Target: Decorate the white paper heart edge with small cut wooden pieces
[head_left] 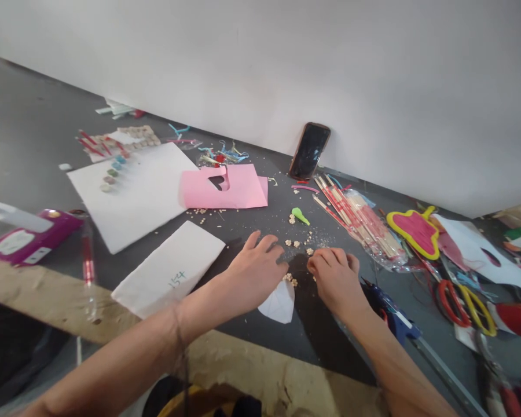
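Head view: the left hand (254,275) and right hand (336,281) are apart, side by side on a dark tabletop (243,341), with fingers curled down and tips nearly meeting. Between and just ahead of them lies a scatter of tiny cream flower beads (290,279). Neither hand is visibly clamped on anything, though I cannot tell whether either pinches a bead. Partly under the hands, at lower center, lies a white cutout (278,304), a thin paper shape tapering to a point.

The beads look light and loose, so a careless drag of a wrist or finger could scatter them across the smooth surface. The cutout looks unweighted and could slide or lift if a finger catches its edge. The right forearm passes just beside a blue glue gun (393,310); a bump could knock it askew, and contact could burn skin if it is hot, which cannot be told from here.

Toward the upper left are a pink folded paper (243,188) with a heart-shaped hole and a white card (130,194) bearing a row of colored dabs. To the right are bagged wooden skewers (358,223) and scissors (464,307) with red and yellow loop handles. A phone (309,150) leans against the wall at top center.
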The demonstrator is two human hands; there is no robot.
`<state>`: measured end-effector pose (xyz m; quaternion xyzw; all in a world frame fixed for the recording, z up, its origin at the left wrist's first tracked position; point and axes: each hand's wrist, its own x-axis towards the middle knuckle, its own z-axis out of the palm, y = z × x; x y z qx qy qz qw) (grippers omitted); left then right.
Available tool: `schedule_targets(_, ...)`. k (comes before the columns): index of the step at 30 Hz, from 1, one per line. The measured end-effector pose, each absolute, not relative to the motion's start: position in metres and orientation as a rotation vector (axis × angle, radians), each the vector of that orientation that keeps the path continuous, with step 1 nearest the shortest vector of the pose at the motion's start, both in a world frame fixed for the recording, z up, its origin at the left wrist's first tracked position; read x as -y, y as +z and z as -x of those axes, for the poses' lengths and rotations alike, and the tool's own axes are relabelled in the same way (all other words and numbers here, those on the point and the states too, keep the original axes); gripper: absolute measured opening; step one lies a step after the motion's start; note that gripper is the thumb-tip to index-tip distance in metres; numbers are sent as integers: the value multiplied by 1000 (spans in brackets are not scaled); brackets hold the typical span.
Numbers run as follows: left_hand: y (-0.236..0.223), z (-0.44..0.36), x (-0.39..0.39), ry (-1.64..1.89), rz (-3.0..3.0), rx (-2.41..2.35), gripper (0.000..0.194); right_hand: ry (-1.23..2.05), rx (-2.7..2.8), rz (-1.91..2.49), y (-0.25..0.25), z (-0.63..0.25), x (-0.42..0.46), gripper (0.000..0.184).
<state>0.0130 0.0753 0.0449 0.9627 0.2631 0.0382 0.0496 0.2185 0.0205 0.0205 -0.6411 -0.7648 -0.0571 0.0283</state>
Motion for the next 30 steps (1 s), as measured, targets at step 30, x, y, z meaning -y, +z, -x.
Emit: schedule_targets(30, 32, -39, -76, 160, -2827, -789, 15, -136, 2386, 1920, 20, -214, -7, 13)
